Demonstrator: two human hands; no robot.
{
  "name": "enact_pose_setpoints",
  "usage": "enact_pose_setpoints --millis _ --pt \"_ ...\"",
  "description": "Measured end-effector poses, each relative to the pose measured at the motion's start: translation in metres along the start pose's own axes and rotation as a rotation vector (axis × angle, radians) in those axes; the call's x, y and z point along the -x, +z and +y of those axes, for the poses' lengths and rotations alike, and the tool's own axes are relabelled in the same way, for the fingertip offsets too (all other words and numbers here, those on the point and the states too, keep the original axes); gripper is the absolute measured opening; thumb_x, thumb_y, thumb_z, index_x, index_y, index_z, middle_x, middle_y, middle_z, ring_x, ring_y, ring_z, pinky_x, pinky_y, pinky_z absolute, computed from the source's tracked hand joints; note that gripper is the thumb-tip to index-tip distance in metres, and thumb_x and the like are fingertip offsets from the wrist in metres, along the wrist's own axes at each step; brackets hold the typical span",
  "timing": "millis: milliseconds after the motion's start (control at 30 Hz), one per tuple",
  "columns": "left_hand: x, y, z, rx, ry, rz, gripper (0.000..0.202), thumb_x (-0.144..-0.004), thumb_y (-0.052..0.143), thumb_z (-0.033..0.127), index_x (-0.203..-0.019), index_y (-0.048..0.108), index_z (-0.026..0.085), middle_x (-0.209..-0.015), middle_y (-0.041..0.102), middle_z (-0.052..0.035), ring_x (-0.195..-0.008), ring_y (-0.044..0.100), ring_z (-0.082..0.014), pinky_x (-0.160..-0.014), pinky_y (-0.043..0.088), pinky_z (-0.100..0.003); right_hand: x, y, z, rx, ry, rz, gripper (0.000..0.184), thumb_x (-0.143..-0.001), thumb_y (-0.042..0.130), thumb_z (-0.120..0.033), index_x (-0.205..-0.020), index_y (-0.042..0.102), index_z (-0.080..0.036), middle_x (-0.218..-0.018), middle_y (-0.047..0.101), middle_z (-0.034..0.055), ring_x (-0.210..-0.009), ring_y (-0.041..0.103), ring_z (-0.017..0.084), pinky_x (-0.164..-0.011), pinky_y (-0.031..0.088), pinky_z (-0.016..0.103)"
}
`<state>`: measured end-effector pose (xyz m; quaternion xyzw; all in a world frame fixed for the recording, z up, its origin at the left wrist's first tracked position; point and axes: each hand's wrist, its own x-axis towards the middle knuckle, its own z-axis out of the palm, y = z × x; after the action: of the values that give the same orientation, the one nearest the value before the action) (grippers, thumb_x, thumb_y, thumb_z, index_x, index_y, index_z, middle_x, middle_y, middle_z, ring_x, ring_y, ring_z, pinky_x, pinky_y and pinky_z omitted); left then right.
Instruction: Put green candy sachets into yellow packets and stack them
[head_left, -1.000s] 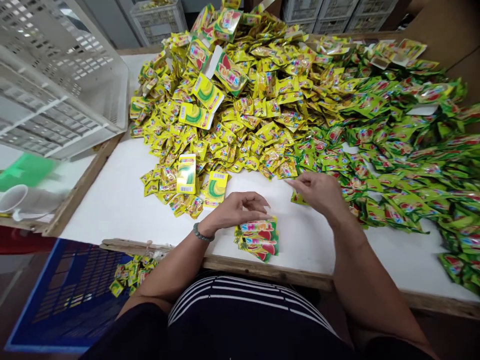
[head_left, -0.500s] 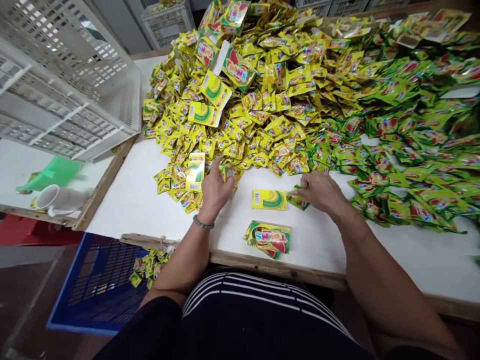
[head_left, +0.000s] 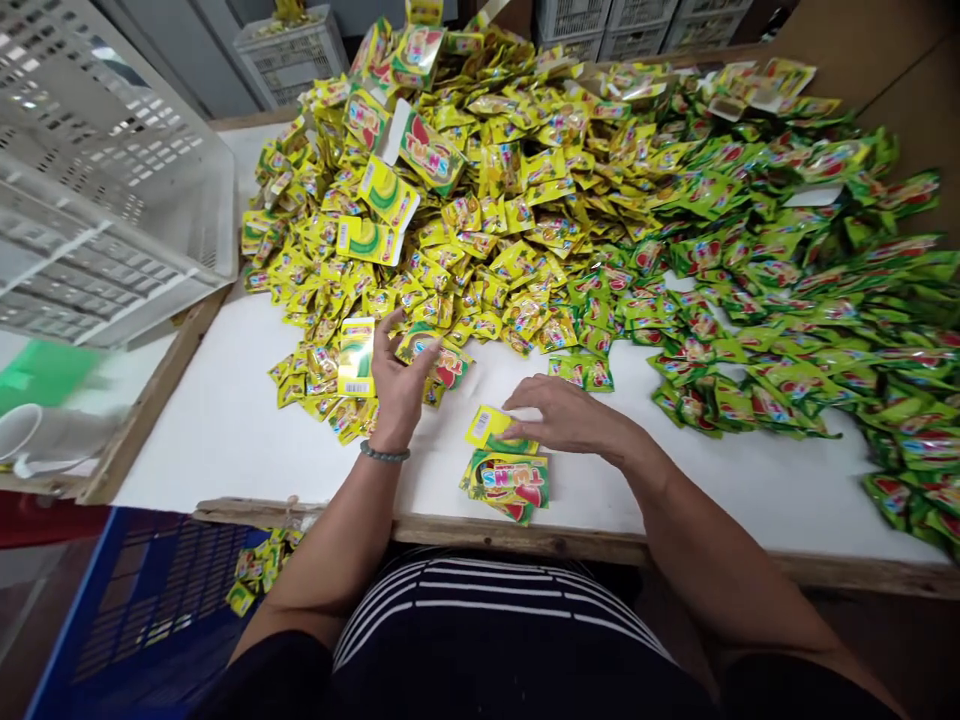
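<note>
My left hand [head_left: 396,395], a beaded bracelet at its wrist, holds a green and yellow "Twins" carton [head_left: 450,365] at the pile's front edge, thumb across its face. Beside those fingers a yellow carton [head_left: 356,350] lies on sachets. My right hand [head_left: 566,412] has its fingers around the right end of another yellow carton [head_left: 484,425] with a barcode. Just below it, nearer me, lies a small stack of "Twins" cartons [head_left: 510,475], slightly fanned. Two joined green sachets [head_left: 581,372] lie beyond my right hand.
A big heap of yellow sachets [head_left: 480,220] covers the back, with green sachets [head_left: 780,350] to the right. On the left stand a white crate [head_left: 172,220] and a white mug [head_left: 52,440]. A blue crate [head_left: 135,600] sits below the wooden table edge [head_left: 525,538].
My right hand has moved toward me, and the yellow carton has come closer to the stack. The carton in my left hand now shows its "Twins" face. The view has shifted right.
</note>
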<state>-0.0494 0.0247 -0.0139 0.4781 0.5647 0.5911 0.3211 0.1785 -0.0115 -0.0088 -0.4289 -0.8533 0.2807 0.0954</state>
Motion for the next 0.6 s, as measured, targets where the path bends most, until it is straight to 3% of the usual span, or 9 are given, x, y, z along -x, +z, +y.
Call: enact_pose_setpoints --millis 100,167,233,333,400,500,600 --pt "0.001 0.003 0.000 0.095 -0.173 -0.131 0.067 -0.062 0.084 0.037 -0.122 0.056 0.027 -0.109 0.066 -0.0049 -0.095 0.065 -0.0210 -0.072 0.055 -0.029 0.008 -0.018 0.014 0.135 0.255 0.150 0.023 -0.090 0.061 -0.036 -0.099 0.072 -0.018 -0.104 0.071 0.0107 -0.102 0.063 0.026 -0.086 0.047 0.036" --pt "0.003 0.007 -0.003 0.156 -0.317 -0.257 0.068 -0.061 0.084 0.038 -0.121 0.055 0.024 -0.092 0.067 -0.0031 -0.079 0.066 -0.0185 -0.065 0.054 -0.028 0.012 -0.025 0.022 0.294 0.483 0.211 0.025 -0.088 0.064 -0.031 -0.107 0.069 -0.016 -0.110 0.068 0.0146 -0.107 0.060 0.030 -0.085 0.047 0.038" --pt "0.006 0.011 -0.007 0.130 -0.369 -0.334 0.063 -0.057 0.086 0.036 -0.111 0.057 0.021 -0.078 0.064 0.0006 -0.067 0.063 -0.0145 -0.059 0.051 -0.024 0.012 -0.027 0.028 0.359 0.595 0.190 0.033 -0.084 0.067 -0.028 -0.115 0.065 -0.016 -0.117 0.064 0.0166 -0.111 0.058 0.032 -0.083 0.047 0.037" --pt "0.008 0.013 -0.009 0.009 -0.348 -0.414 0.057 -0.053 0.089 0.032 -0.098 0.056 0.020 -0.063 0.055 0.0066 -0.056 0.053 -0.0090 -0.050 0.039 -0.018 0.008 -0.022 0.032 0.288 0.612 0.137 0.028 -0.081 0.069 -0.028 -0.107 0.065 -0.016 -0.113 0.064 0.0148 -0.107 0.060 0.029 -0.078 0.046 0.033" --pt "0.009 0.012 -0.008 -0.033 -0.342 -0.476 0.058 -0.054 0.089 0.032 -0.101 0.056 0.020 -0.062 0.053 0.0076 -0.055 0.051 -0.0080 -0.048 0.036 -0.017 0.004 -0.019 0.035 0.198 0.608 0.158 0.017 -0.080 0.068 -0.026 -0.094 0.064 -0.017 -0.102 0.067 0.0124 -0.098 0.061 0.027 -0.074 0.044 0.031" --pt "0.008 0.010 -0.003 -0.020 -0.350 -0.534 0.058 -0.057 0.087 0.035 -0.106 0.062 0.017 -0.071 0.061 0.0029 -0.063 0.056 -0.0102 -0.055 0.042 -0.019 -0.001 -0.015 0.040 -0.066 0.558 0.344 0.010 -0.081 0.061 -0.028 -0.085 0.060 -0.020 -0.082 0.065 0.0059 -0.078 0.060 0.022 -0.066 0.041 0.031" --pt "0.007 0.008 -0.002 0.039 -0.358 -0.536 0.053 -0.056 0.088 0.037 -0.102 0.069 0.015 -0.087 0.069 -0.0036 -0.076 0.063 -0.0140 -0.066 0.050 -0.024 -0.005 -0.013 0.046 -0.452 0.448 0.533 0.020 -0.079 0.058 -0.041 -0.086 0.056 -0.023 -0.067 0.056 -0.0004 -0.059 0.050 0.017 -0.056 0.037 0.030"
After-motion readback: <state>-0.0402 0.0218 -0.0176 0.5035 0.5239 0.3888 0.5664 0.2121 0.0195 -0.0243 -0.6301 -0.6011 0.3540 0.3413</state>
